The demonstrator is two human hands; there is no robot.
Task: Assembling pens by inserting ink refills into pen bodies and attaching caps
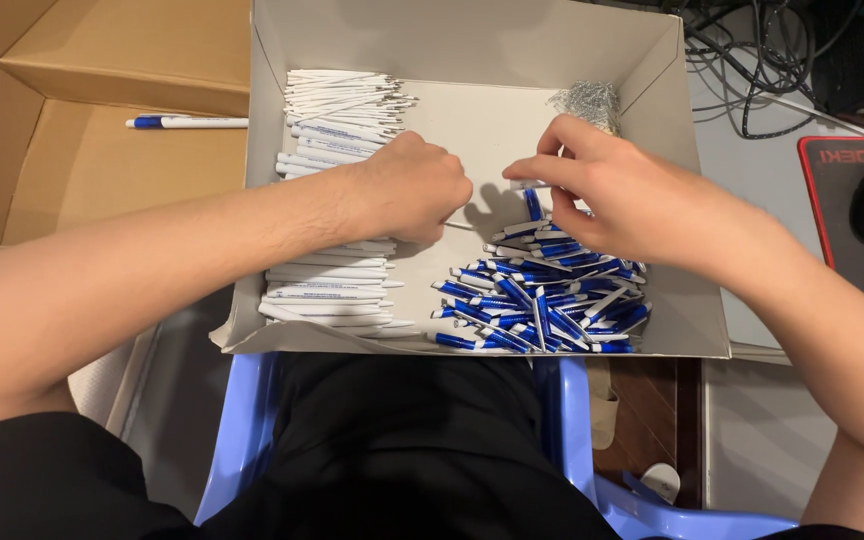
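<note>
Blue pen halves (542, 300) at 6 o'clock; left hand (407, 185) fisted, probably around a thin refill; right hand (612, 190) pinches white barrel (530, 184). Keep parts coaxial.

A: We note both hands inside the white box (672, 300). Left hand (407, 188) fisted beside the stacked white pen barrels (332, 270).

B: We confirm. Right hand (612, 190) pinches a small white pen part (530, 184) above the blue pen pieces (542, 300). Metal springs (588, 100) in far corner; one assembled pen (187, 122) in the brown carton (82, 170).
</note>
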